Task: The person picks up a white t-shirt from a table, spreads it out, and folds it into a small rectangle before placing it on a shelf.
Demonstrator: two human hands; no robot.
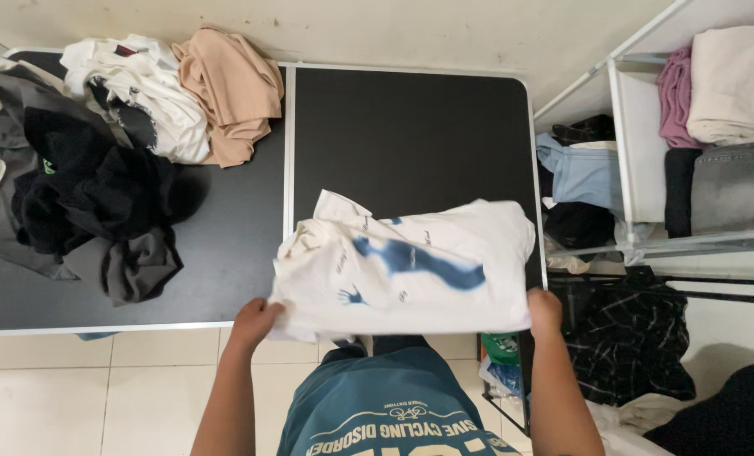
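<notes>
A folded white t-shirt [411, 266] with a blue print lies at the near right edge of the black folding table [411, 135]. My left hand [254, 321] grips its near left corner. My right hand [544, 309] grips its near right corner. The near edge of the shirt hangs slightly past the table's edge, over my teal shirt [385, 405].
A heap of unfolded clothes covers the table's left half: black and grey garments [81, 203], white ones [149, 93] and a beige one [233, 89]. A white rack [639, 152] at the right holds folded clothes. More garments lie on the floor at the lower right [630, 338].
</notes>
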